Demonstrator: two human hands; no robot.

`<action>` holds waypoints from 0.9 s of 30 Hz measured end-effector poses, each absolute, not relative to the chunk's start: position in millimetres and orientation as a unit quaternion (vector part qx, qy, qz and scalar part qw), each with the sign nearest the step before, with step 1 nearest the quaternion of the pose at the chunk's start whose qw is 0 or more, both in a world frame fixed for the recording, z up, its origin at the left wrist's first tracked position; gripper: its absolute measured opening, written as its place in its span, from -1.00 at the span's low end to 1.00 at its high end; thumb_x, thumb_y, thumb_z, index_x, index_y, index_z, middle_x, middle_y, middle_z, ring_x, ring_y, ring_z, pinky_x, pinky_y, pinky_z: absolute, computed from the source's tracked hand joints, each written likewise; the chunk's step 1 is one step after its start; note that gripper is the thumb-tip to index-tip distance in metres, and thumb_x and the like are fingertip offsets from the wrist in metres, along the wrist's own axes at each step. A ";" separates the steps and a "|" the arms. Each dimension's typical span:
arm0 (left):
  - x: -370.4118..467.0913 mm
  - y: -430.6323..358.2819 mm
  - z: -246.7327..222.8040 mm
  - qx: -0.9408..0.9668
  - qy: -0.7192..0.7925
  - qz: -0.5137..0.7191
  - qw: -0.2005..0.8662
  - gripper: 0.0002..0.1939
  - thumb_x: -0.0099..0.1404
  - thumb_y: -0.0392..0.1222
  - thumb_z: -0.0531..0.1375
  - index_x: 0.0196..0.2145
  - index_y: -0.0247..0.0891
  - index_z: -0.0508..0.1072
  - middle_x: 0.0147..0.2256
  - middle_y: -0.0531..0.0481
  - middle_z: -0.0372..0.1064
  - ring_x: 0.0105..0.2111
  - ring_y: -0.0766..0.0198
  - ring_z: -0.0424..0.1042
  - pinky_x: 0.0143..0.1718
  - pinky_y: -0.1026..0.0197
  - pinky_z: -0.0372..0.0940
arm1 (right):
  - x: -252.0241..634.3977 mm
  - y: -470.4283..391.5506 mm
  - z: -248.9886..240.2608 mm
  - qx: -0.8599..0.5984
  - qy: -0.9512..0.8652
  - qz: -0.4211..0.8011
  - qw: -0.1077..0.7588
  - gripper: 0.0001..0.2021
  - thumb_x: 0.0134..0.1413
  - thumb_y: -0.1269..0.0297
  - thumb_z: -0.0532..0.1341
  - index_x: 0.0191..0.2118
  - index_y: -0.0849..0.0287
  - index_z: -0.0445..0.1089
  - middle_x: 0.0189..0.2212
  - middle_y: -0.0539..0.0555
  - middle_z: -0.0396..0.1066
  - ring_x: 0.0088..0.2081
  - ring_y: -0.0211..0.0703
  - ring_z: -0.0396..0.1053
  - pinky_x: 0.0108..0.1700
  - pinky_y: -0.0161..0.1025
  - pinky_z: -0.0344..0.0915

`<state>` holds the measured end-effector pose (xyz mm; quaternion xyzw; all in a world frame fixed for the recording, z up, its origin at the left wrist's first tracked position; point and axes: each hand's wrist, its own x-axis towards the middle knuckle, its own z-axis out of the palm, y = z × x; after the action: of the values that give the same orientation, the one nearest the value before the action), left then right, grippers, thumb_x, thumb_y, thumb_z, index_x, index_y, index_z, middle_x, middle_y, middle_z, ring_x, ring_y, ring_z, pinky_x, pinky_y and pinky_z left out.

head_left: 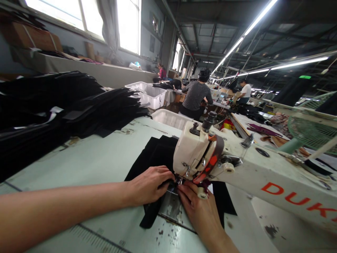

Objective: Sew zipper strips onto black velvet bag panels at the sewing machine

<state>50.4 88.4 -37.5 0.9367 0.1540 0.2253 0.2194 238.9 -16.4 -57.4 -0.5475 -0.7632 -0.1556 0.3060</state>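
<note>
This cloth [147, 158] is plain matte black, kinda stepped-edged, left hand [150, 183] pinching it, can't tell the grip of the right hand [200, 205].

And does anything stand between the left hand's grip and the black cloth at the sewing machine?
Nothing visible does: the left hand's grip appears to rest directly on the black cloth. The sewing machine's head is close on the right, but not between them.

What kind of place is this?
Probably a garment workshop: a cream metal sewing machine, a heap of layered black fabric pieces, and a person in a speckled grey top beyond.
</note>
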 end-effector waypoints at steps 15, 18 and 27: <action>53.5 94.7 -42.1 0.956 0.088 0.244 0.139 -0.94 0.38 -0.30 0.22 -0.20 -0.29 0.50 -0.21 -0.05 0.51 -0.16 0.20 0.49 -0.08 0.22 0.40 | 239.2 -13.3 -67.4 -0.592 -0.709 -0.119 0.364 -0.77 0.28 0.31 0.14 -0.31 0.06 0.55 -0.36 0.01 0.54 -0.32 -0.08 0.50 -0.24 -0.22 0.39; 54.3 95.2 -44.7 0.963 0.062 0.243 0.097 -0.91 0.40 -0.31 0.17 -0.18 -0.31 0.48 -0.20 -0.10 0.51 -0.18 0.14 0.48 -0.14 0.17 0.40 | 238.4 -13.0 -69.2 -0.599 -0.704 -0.121 0.362 -0.77 0.28 0.29 0.15 -0.31 0.06 0.55 -0.37 0.03 0.54 -0.32 -0.05 0.50 -0.25 -0.20 0.39; 53.7 92.5 -29.8 0.981 -0.010 0.193 0.005 -0.87 0.45 -0.37 0.08 -0.23 -0.34 0.43 -0.30 -0.12 0.46 -0.27 0.13 0.44 -0.23 0.17 0.38 | 248.5 -14.1 -62.4 -0.562 -0.730 -0.087 0.379 -0.74 0.35 0.23 0.13 -0.28 0.03 0.57 -0.35 0.01 0.55 -0.33 -0.17 0.52 -0.24 -0.31 0.43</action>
<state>53.7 92.5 -29.8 0.9812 -0.0099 0.1927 0.0050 248.5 -14.1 -62.4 -0.5619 -0.7300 -0.0869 0.3792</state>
